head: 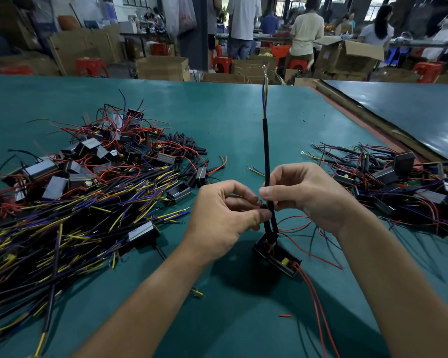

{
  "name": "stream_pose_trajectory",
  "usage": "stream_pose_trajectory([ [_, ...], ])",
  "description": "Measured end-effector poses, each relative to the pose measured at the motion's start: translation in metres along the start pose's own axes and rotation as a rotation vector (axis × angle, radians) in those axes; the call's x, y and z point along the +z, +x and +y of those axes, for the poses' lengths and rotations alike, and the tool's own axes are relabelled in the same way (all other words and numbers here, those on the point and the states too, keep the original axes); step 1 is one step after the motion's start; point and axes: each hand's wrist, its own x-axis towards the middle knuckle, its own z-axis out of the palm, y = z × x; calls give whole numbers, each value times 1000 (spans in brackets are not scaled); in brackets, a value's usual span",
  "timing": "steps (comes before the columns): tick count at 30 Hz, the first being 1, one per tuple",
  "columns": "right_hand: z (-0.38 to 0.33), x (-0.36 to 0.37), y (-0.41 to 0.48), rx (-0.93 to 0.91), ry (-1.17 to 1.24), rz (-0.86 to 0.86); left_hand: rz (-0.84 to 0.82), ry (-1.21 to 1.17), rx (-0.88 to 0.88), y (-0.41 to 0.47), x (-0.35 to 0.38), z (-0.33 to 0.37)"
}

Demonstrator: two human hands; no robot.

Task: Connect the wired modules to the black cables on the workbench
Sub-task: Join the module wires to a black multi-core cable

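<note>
One cable point(266, 151) is standing upright between two hands. The right grip point(308, 195) is pinching it between thumb and fingers. The left grip point(225, 210) is pinching a small wire end against the cable's left side, too small to tell more. One module point(277, 257) is sitting tilted just below both grips, joined to them by two black strands; whether it is touching the bench point(217, 112) I cannot tell. Two red wires point(318, 306) are trailing from its lower end. Two heaps of modules and cables are lying on the bench: a large left pile point(88, 182) and a smaller right pile point(388, 182). One red scrap point(285, 316) is lying beside the wires.
</note>
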Motion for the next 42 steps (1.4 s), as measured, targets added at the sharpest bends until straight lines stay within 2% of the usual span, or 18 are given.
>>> stream_pose_trajectory([
  [10,-2,-3,-1,41,-2,-30,36,0,33,-1,0,0],
  [18,-2,3,-2,-69,-115,50,40,37,74,-1,0,-2],
  [25,-5,5,-4,-39,-49,3,34,75,112,-1,0,-4],
  [29,-7,5,-5,-17,-16,-1,37,32,33,-1,2,-4],
  [33,-6,6,-5,-19,-39,15,-112,39,-104,-1,2,-5],
  [42,-10,4,-5,-11,91,44,-68,121,129,1,3,-10],
])
